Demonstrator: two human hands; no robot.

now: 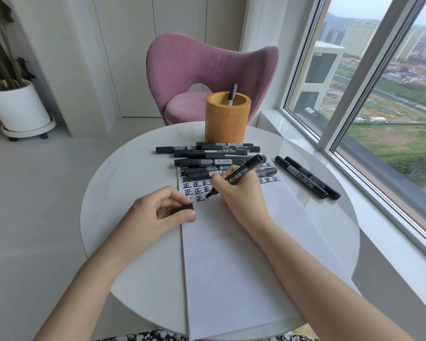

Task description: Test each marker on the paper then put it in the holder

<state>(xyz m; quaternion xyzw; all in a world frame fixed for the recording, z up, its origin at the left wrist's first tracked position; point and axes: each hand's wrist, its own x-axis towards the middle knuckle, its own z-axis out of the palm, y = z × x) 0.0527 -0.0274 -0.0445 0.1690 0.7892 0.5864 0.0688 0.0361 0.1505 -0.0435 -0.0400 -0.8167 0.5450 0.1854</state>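
Grips a marker (241, 174) labelled "700" in the right hand (244, 195), setting its tip on paper (231, 254) rowed with "正"; pinches a black cap (181, 209) in the left hand (155, 215).

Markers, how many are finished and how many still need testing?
Done: one marker stands in the yellow holder, and rows of test marks fill the far end of the paper. In hand: the right hand holds an uncapped marker with its tip at the paper, while the left hand pinches its cap. Left: a pile of capped markers and two more markers beside the paper.
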